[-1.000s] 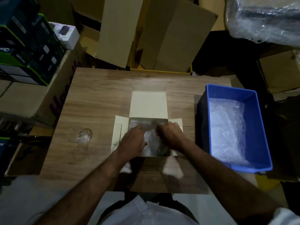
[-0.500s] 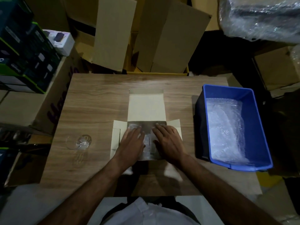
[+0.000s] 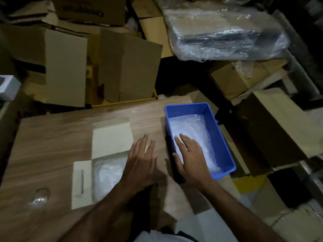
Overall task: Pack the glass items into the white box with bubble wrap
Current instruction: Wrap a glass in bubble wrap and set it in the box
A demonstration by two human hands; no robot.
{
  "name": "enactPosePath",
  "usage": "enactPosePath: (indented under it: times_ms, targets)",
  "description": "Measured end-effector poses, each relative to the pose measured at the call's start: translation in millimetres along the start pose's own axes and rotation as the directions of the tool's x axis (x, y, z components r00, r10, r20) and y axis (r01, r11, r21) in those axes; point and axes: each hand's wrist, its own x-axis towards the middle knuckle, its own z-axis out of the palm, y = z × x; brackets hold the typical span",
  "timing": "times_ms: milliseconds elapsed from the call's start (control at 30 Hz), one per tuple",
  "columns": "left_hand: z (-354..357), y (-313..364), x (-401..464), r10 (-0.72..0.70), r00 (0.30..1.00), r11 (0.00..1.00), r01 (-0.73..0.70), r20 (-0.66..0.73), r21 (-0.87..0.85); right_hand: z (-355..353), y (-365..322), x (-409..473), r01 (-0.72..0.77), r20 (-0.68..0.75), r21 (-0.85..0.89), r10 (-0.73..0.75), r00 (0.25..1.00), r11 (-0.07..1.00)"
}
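Wooden table (image 3: 52,137): white box (image 3: 82,179), flaps open, bubble wrap (image 3: 108,172) inside; glass (image 3: 39,198) left of box; left hand (image 3: 141,161) flat, empty; right hand (image 3: 189,156) flat, fingers spread, over blue bin (image 3: 220,137)

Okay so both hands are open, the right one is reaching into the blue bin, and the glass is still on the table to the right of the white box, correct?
Not quite. In the head view the glass sits left of the white box, not right. The rest holds: left hand and right hand are open, the right over the blue bin.
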Motion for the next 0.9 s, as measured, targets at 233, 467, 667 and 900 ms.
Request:
enactPosePath:
  times_ms: [233,467,667,900]
  targets:
    - [40,76,47,0.065,0.998,0.996,-0.064,0.014,-0.061,-12,90,-10,-0.116,0.433,-0.081,0.139,0.891,0.99]
    - [71,85,67,-0.074,0.966,0.997,0.063,0.247,0.054,12,122,12,-0.043,0.789,-0.202,0.189,0.585,0.978]
    - [72,88,66,-0.106,0.964,0.994,0.101,0.244,0.035,28,125,11,0.111,0.665,-0.239,0.079,0.743,0.965]
    - [74,91,65,-0.102,0.966,0.993,0.112,0.238,-0.027,35,131,23,0.18,0.599,-0.147,-0.057,0.799,0.973]
